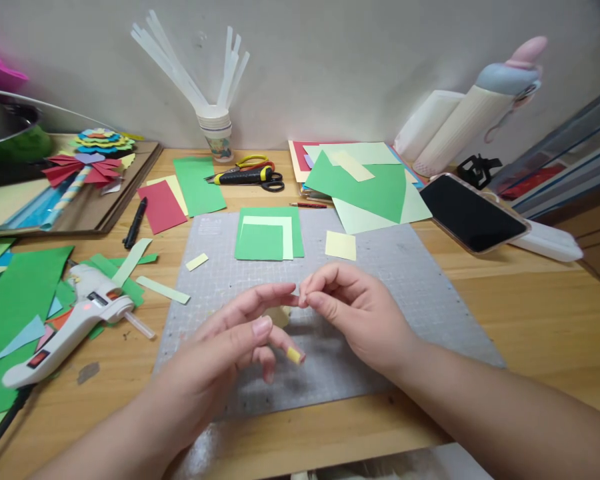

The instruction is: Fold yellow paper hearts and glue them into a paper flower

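Note:
Over the grey cutting mat [390,267], my left hand [230,340] has its fingers spread, with a small yellow piece [294,355] on one finger. The thumb and forefinger of my right hand [360,307] are pinched together at the tip of my left index finger; whether anything tiny is between them cannot be made out. Partly hidden behind my left hand is a pale yellow paper piece [281,316]. Beyond my hands lie stacked green and pale green paper squares [263,241], a pale yellow square [341,246] and a small yellow strip [197,261].
A white glue gun [95,303] rests among paper scraps at left. Behind stand a paper cup [219,141] with glue sticks, a utility knife [245,176] and scissors [275,182]. Coloured sheets [365,183], a phone [473,212] and a bottle [465,120] are at right.

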The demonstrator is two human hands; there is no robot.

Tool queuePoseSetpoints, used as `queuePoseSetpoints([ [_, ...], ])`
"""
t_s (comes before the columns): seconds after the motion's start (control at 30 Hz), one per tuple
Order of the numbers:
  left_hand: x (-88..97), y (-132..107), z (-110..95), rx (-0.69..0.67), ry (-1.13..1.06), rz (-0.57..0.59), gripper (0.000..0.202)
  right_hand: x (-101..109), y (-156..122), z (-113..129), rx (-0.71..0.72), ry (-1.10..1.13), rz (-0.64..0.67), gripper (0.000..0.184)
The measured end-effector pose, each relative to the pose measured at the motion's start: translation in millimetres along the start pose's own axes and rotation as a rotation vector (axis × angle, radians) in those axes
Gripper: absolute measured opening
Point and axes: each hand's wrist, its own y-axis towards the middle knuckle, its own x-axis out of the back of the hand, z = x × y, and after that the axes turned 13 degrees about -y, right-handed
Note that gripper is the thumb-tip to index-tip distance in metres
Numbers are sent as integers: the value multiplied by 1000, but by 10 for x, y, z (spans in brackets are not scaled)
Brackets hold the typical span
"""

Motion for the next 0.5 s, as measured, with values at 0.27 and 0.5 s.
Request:
queuePoseSetpoints([
  [0.27, 110, 24, 38, -279, 211, -9, 77, -16, 8, -23, -49, -16, -85, 15],
  [0.5, 212, 91, 65, -698, 662, -140, 86, 7, -62, 50, 282, -245, 33, 7],
])
